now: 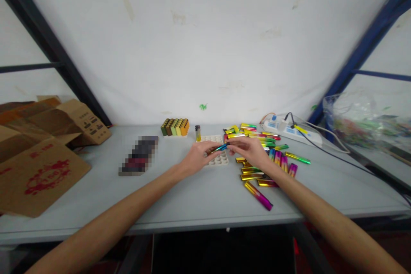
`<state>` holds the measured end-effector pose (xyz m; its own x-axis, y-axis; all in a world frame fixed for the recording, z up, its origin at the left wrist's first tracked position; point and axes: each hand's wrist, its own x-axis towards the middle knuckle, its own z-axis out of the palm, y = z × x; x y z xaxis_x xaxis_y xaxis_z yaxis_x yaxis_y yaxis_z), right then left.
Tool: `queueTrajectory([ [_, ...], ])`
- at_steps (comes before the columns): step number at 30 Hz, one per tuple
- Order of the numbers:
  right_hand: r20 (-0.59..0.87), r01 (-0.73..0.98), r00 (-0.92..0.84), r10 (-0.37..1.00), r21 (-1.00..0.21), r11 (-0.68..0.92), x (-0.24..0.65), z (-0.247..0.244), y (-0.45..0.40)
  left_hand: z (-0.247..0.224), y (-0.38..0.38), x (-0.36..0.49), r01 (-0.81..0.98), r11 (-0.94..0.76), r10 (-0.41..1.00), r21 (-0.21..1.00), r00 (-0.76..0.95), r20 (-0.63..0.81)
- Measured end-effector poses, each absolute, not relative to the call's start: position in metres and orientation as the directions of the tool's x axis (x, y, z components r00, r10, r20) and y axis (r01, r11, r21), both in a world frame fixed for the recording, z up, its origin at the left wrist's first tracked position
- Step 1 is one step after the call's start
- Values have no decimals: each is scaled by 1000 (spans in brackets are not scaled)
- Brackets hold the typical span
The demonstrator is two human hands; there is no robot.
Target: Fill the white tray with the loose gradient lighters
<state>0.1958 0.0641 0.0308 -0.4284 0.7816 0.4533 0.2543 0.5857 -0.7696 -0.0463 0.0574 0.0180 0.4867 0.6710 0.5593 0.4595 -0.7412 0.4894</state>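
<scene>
Between my two hands, above a white holed tray (221, 161), is a slim, shiny blue-and-gold lighter (219, 148). My left hand (196, 156) is closed on one end of it. With thumb and fingers, my right hand (252, 150) pinches the other end, near a small dark tip. A yellowish lighter with a dark top (198, 133) stands upright in the tray's back left corner. Many loose metallic lighters (258, 195) in gold, purple, green and red lie to the right, partly beneath my right forearm.
Behind my left hand stands a block of upright lighters (175, 127). A blurred-out dark object (138, 156) lies left of centre. Cardboard boxes (45, 175) fill the left end. At the back right are a power strip (293, 132) with cables and a clear plastic bag (356, 120).
</scene>
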Motion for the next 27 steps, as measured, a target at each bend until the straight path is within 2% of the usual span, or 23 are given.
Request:
queueTrajectory([
  [3,464,329,-452,762,-707,626,198,38,63,18,59,-48,486,-744,667,459,496,556],
  [7,484,501,-519,704,-495,710,210,47,67,16,63,-53,532,-707,700,465,440,562],
  [11,358,589,-650,670,-320,742,224,46,75,14,66,-58,553,-696,709,459,425,563],
  [16,236,588,-713,660,-310,747,227,44,75,14,66,-59,550,-717,683,428,433,588],
  [24,219,519,-747,628,-399,756,235,70,60,14,66,-61,540,-721,675,433,408,615],
  [27,231,510,-761,607,-365,779,238,77,48,14,66,-61,544,-722,672,427,408,618],
])
